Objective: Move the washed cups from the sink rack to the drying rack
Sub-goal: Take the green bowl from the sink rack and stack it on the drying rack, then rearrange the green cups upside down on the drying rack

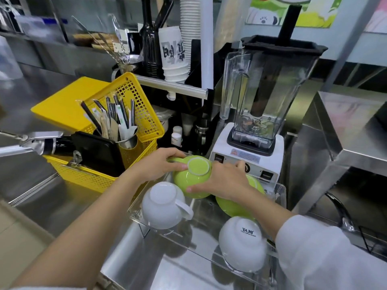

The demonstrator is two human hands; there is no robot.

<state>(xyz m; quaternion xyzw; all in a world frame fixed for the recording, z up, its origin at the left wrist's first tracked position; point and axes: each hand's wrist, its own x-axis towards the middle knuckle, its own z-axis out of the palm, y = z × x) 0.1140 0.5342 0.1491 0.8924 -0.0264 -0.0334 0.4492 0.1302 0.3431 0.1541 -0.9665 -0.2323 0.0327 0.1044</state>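
Note:
A clear acrylic rack [281, 190] spans the steel sink. Upside down at its far left corner is a green cup [191, 181]. My left hand [155, 166] grips its handle side and my right hand [226, 181] wraps its right side. A second green cup [234, 204] lies behind my right wrist, partly hidden. One white cup [163, 206] with a handle sits upside down at the rack's left. Another white cup [243, 245] with a printed base sits upside down at the near right.
A yellow mesh basket [134, 155] with a steel utensil holder [127, 141] stands left of the rack. Just behind it is a white blender [257, 114]. A steel faucet [31, 143] reaches in from the left. Paper cup stacks [173, 57] stand on a shelf behind.

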